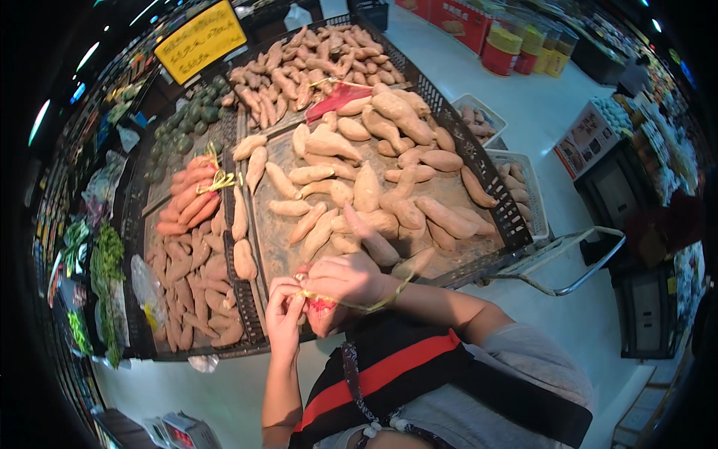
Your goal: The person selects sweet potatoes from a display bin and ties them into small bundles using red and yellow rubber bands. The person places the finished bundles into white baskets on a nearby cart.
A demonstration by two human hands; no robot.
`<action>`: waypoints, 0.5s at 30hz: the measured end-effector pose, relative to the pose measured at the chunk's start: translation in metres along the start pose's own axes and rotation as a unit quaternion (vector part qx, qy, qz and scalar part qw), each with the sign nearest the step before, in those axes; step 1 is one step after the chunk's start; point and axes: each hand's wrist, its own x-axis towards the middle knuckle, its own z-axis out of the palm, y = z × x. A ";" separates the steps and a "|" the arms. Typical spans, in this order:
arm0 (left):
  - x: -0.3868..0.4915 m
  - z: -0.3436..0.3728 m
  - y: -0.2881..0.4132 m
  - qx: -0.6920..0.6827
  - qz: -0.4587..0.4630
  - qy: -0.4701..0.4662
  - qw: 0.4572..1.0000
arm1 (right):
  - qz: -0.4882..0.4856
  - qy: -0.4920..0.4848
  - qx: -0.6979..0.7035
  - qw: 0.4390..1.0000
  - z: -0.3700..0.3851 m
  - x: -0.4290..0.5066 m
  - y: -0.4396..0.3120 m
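Observation:
Both my hands meet at the near edge of a produce bin, around a red mesh bag (pixel 321 308) with sweet potatoes inside. My left hand (pixel 285 308) pinches the bag's gathered neck and a yellow-green tie from the left side. From the right, my right hand (pixel 348 278) is curled over the same neck, its fingertips partly hidden; a loose length of the yellow-green tie (pixel 387 300) trails below it. Pale sweet potatoes (pixel 367 188) lie loose in the bin beyond my hands. Filled red net bags tied with yellow string (pixel 193 196) rest on the left.
A black plastic crate wall (pixel 482 174) borders the bin's right side. Reddish sweet potatoes (pixel 196 280) and green squashes (pixel 188 126) fill the left sections. A metal cart handle (pixel 583 289) juts out at right, near white baskets (pixel 538 196). An empty-looking red net (pixel 336 101) lies farther back.

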 end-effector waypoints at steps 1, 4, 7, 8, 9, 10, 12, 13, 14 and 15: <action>-0.003 0.000 0.000 -0.037 0.005 -0.006 0.999 | 0.005 -0.012 -0.002 1.000 0.000 -0.002 0.001; -0.007 -0.008 -0.003 -0.040 0.019 -0.023 0.999 | -0.008 -0.003 -0.036 0.999 0.000 -0.008 0.006; -0.018 -0.022 -0.007 -0.149 -0.076 -0.073 0.983 | -0.037 -0.049 -0.105 0.993 -0.013 -0.015 0.011; -0.022 -0.028 -0.006 -0.120 -0.073 -0.088 0.986 | -0.005 -0.016 -0.093 0.996 -0.022 -0.018 0.012; -0.025 -0.031 -0.007 -0.110 -0.057 -0.111 0.986 | 0.077 -0.027 -0.085 0.993 -0.029 -0.022 0.011; -0.027 -0.033 -0.009 -0.080 -0.036 -0.130 0.988 | 0.079 -0.032 -0.104 0.991 -0.035 -0.025 0.009; -0.028 -0.027 -0.012 -0.137 -0.076 -0.150 0.976 | 0.116 -0.012 -0.126 0.985 -0.038 -0.031 0.002; -0.026 -0.021 -0.014 -0.219 -0.056 -0.179 0.958 | 0.200 -0.022 -0.088 0.976 -0.037 -0.033 -0.002; -0.023 -0.016 -0.012 -0.255 -0.088 -0.123 0.955 | 0.265 0.007 -0.039 0.963 -0.035 -0.033 -0.005; -0.019 -0.011 -0.011 -0.306 -0.088 -0.095 0.943 | 0.311 0.015 0.003 0.950 -0.029 -0.033 -0.007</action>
